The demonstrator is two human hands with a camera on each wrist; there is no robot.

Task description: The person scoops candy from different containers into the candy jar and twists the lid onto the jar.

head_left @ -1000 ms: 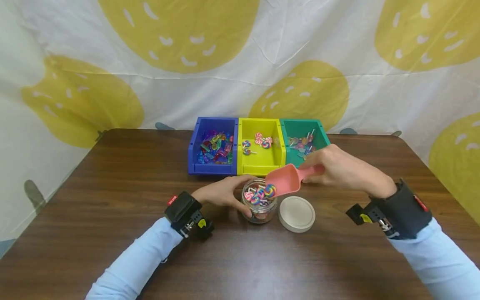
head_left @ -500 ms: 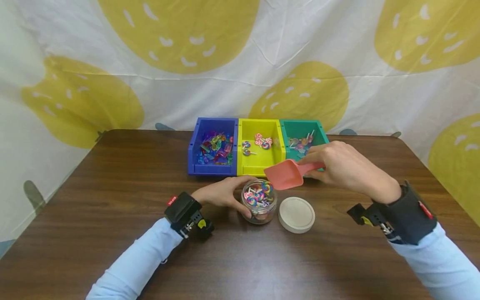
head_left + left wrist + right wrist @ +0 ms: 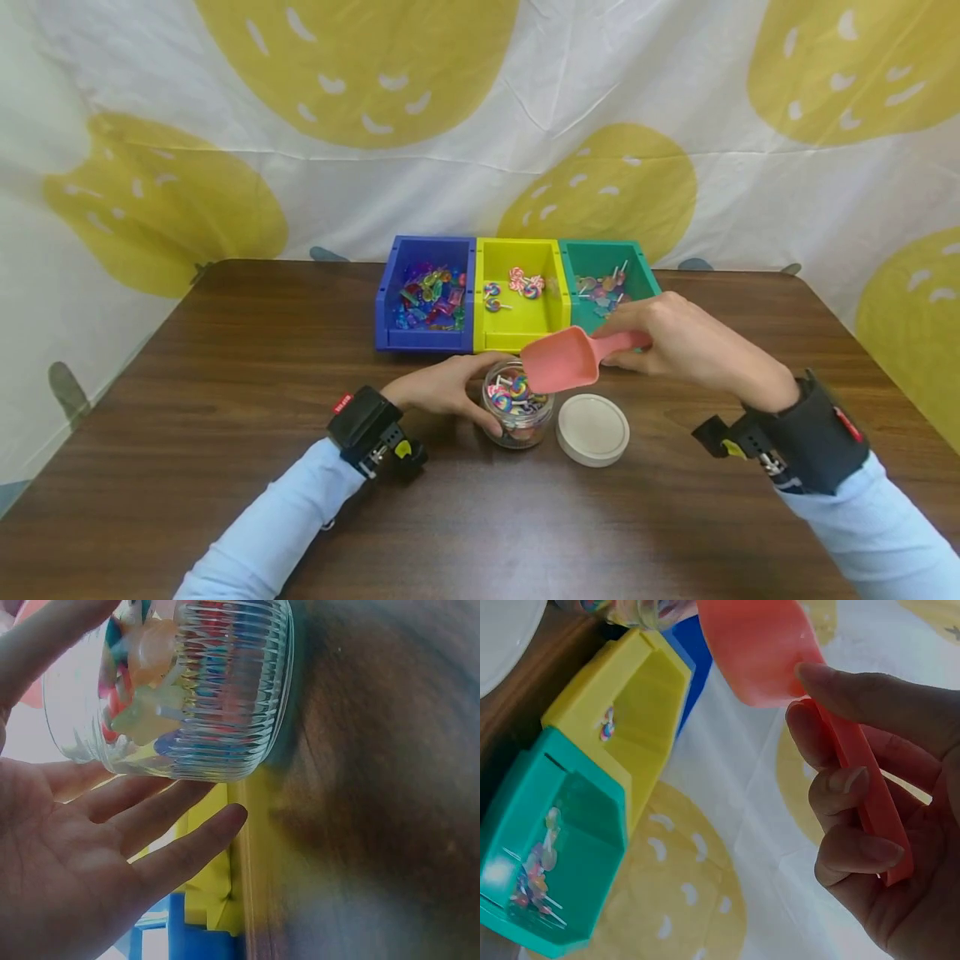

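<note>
My left hand (image 3: 448, 387) holds a clear glass jar (image 3: 525, 432) around its side, thumb in front and fingers behind. Swirled lollipop charms (image 3: 504, 401) fill the jar, which stands upright without its lid. In the left wrist view, ribbed glass (image 3: 229, 697) shows colourful pieces inside, with the fingers (image 3: 187, 851) along one side. My right hand (image 3: 675, 342) grips a pink scoop (image 3: 558, 362) by its handle. The scoop's front edge is tilted down over the jar's right rim, and no charm shows in it. In the right wrist view, fingers and thumb wrap the handle (image 3: 866, 799).
A white lid (image 3: 593, 429) lies right of the jar. Behind stand three joined bins: blue (image 3: 424, 340) with clear coloured gems, yellow (image 3: 525, 332) with several lollipop charms, and green (image 3: 643, 279) with pale lollipop charms. A patterned cloth (image 3: 420, 192) hangs behind the table (image 3: 300, 333).
A rainbow lollipop charm at the scoop's lip has dropped into the jar. The scoop rose slightly, then came down and left over the rim. My left hand stayed put.
</note>
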